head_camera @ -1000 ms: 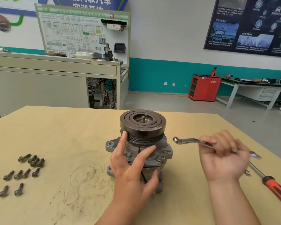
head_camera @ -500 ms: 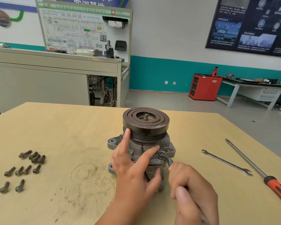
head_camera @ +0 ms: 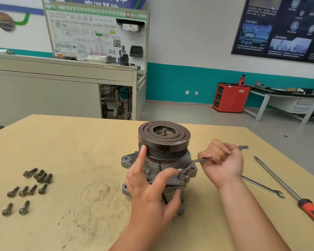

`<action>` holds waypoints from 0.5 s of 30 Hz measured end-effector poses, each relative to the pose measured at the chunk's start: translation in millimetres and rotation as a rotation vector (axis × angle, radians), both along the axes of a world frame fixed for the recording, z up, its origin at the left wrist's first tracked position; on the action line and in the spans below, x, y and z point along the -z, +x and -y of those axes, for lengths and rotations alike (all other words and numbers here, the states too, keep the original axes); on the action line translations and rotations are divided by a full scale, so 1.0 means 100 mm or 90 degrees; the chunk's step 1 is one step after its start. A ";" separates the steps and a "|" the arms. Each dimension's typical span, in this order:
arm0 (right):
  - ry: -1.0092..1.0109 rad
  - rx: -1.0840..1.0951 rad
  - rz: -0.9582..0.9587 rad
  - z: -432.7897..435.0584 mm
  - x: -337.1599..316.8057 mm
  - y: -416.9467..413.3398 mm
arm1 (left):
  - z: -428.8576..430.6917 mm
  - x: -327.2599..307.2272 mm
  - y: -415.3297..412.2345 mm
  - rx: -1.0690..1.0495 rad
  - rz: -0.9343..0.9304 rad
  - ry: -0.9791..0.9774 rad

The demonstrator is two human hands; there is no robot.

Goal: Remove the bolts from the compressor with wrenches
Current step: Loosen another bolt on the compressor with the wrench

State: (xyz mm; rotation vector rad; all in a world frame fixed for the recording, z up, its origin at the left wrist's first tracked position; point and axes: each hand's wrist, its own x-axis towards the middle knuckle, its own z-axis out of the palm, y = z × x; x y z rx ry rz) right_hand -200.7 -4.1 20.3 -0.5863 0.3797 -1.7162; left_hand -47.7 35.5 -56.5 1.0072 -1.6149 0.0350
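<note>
Head view. The compressor (head_camera: 170,142) stands upright on a wooden table (head_camera: 80,142), near the middle of its front half, with the dark grooved pulley face on top.

The left hand (head_camera: 149,189) lies against the near side of the compressor. Its fingers are spread and mostly straight. One finger points up along the left side of the housing to the pulley's lower edge. Another reaches right across the housing towards the flange. The thumb presses on the lower body. The hand braces the part and is not wrapped round it.

The right hand (head_camera: 223,163) is just to the right of the compressor, level with the housing. Its fingers are curled tight round the shaft of a bent wrench (head_camera: 194,163). The wrench's far end sits on a bolt (head_camera: 181,176) in the right-hand flange, just beside the left fingertip. The free end sticks out past the knuckles and is blurred.

Ten loose bolts (head_camera: 28,189) lie in a group on the left of the table, well apart from the compressor. A second wrench (head_camera: 263,187) and a screwdriver (head_camera: 286,187) with a red handle lie on the right, beyond the right wrist.
</note>
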 end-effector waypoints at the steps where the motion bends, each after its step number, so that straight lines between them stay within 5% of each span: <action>1: -0.036 -0.042 0.120 0.02 0.07 -0.13 | 0.00 0.00 0.00 -0.003 -0.002 0.002; 3: -0.094 -0.015 0.155 -0.12 0.09 -0.23 | -0.01 -0.01 0.00 -0.004 -0.004 0.006; 9: -0.217 0.289 -0.122 -0.76 0.03 0.07 | -0.01 -0.01 0.01 -0.003 0.000 0.020; 12: -0.352 0.326 -0.243 -0.86 0.09 0.41 | 0.00 0.00 0.01 -0.004 0.009 0.015; 15: -0.347 0.343 -0.283 -0.92 0.17 0.57 | 0.00 0.00 0.02 -0.008 0.004 0.005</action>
